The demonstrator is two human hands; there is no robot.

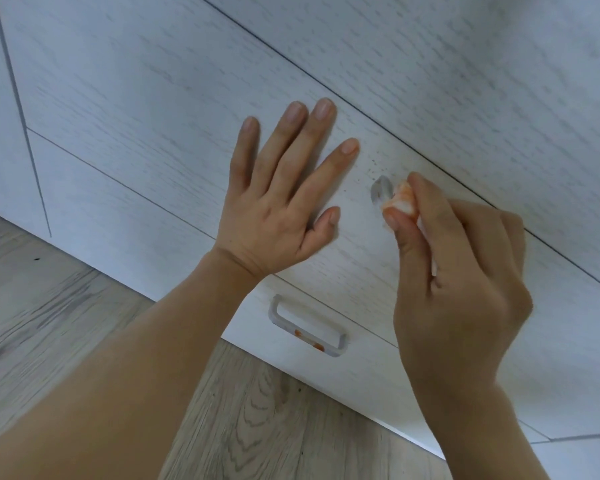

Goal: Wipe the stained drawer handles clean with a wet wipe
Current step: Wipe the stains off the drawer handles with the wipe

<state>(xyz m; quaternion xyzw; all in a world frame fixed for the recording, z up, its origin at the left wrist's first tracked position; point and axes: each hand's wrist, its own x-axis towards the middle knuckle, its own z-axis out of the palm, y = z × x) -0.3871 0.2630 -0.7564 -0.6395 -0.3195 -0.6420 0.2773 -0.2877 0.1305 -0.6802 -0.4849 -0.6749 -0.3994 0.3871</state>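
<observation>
At the left edge, the wooden floor (49, 306) meets the base of a white cabinet whose drawer fronts (153, 109) fill most of the view. A little further right, the left hand (278, 199) lies flat on the middle drawer front with straight fingers spread apart; it holds nothing and seems to brace the drawer so it does not move. Below this hand, on the lowest drawer, the lower handle (307, 329) still carries orange-red stains along its bar, so this handle is not yet cleaned.

To the right of the left hand there are small dark specks (373, 162) on the drawer front, and just beside them the upper handle (381, 190), of which only one grey end is visible. The right hand (461, 282) pinches the wet wipe (400, 200) between thumb and forefinger, pressed against this handle. The wipe is bunched small and already orange.

To do this step well, the person should probably turn the wipe to a clean part, because the dirty face may smear the stain again. It seems wise to rub along the bar and around its foot, while the left hand gives counter pressure, and afterwards go to the lower handle.
</observation>
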